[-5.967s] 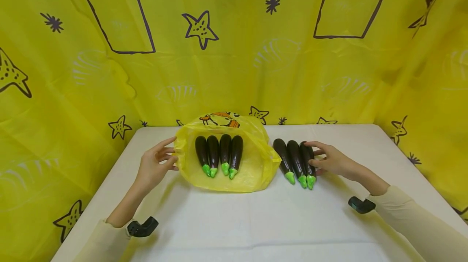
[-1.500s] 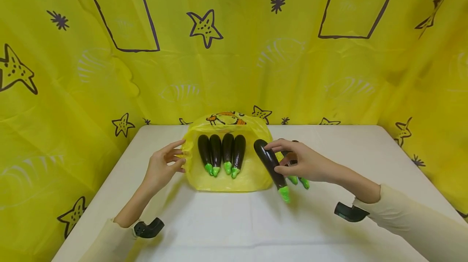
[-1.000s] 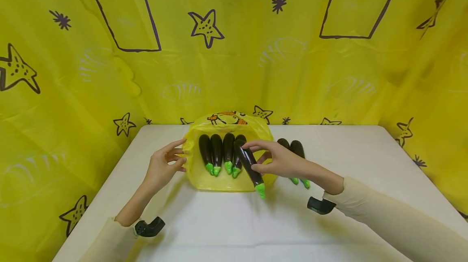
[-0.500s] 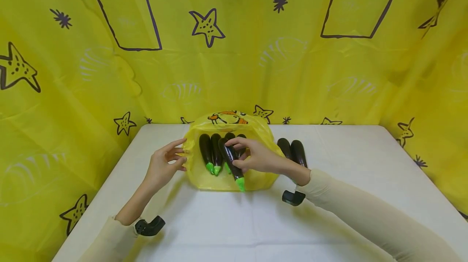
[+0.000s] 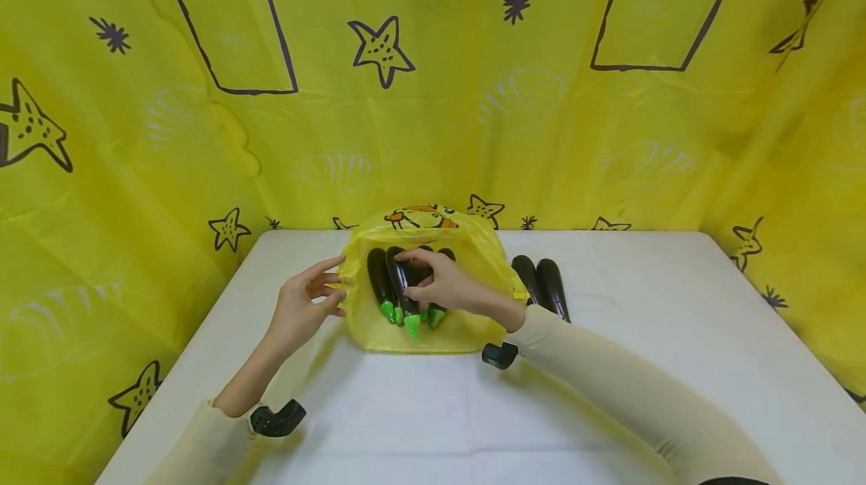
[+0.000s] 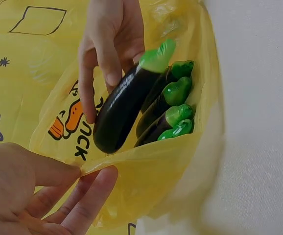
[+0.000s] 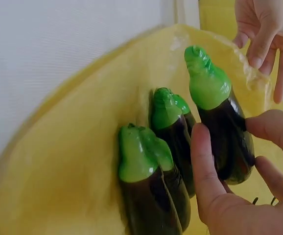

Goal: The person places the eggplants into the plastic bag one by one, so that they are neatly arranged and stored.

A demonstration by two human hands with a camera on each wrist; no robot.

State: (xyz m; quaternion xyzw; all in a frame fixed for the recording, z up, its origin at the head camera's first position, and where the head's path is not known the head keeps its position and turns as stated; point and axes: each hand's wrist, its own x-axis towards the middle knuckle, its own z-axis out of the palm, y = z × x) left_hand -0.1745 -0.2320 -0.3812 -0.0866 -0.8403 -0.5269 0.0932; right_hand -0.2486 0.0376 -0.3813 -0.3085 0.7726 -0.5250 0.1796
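Note:
A yellow plastic bag (image 5: 386, 341) lies on its side with its mouth facing me. My left hand (image 5: 300, 306) pinches the left edge of that mouth between thumb and fingers, as the left wrist view shows. Inside the mouth, my right hand (image 5: 446, 283) grips a dark, glossy eggplant (image 6: 119, 110) with a green stem end, tilted and raised over the others. Several more eggplants (image 7: 149, 196) lie side by side in the bag, stems toward the opening; the right hand partly covers them in the head view.
Two eggplants (image 5: 555, 288) lie on the white table (image 5: 379, 417) right of the bag, their stem ends hidden by the right forearm. Behind the table hangs a yellow curtain (image 5: 433, 131) with drawn stars. A black wrist device (image 5: 277, 419) sits on each sleeve.
The right hand has taken one eggplant from the three on the right and carried it left into the bag's mouth, above the eggplants there. The left hand stays at the bag's edge.

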